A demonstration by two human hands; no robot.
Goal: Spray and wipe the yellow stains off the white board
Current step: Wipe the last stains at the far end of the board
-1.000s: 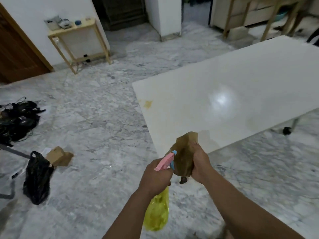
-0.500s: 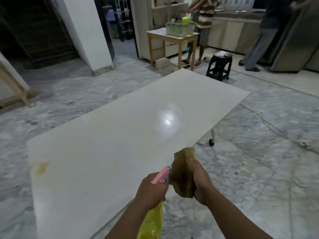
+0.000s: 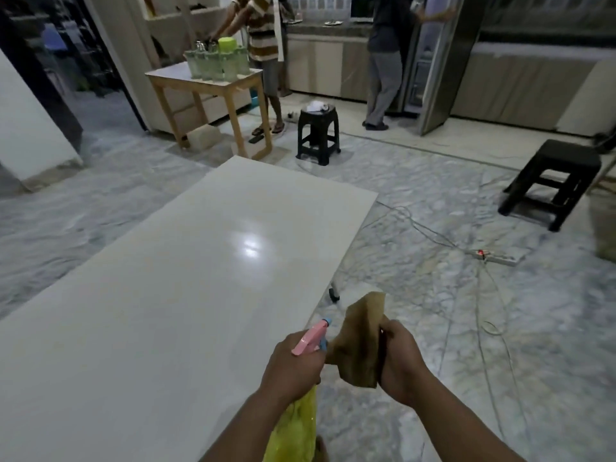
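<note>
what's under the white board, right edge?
Below the white board's right edge, one thin pale leg ending in a black caster stands on the marble floor. Everything else beneath is covered by the board's top, so other legs or supports cannot be seen.

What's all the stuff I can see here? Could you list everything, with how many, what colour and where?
board: one, white, glossy, centre and left
spray bottle: one, yellow with pink head, in left hand
cloth: one, brown, in right hand
stools: two, black, on the floor beyond the board
wooden table: one, tan, far left, with green containers on top
power strip: one, white, on the floor at right, with cables
people: two, standing at the far counter
floor: grey marble
left hand: one, gripping the bottle
right hand: one, gripping the cloth
</note>
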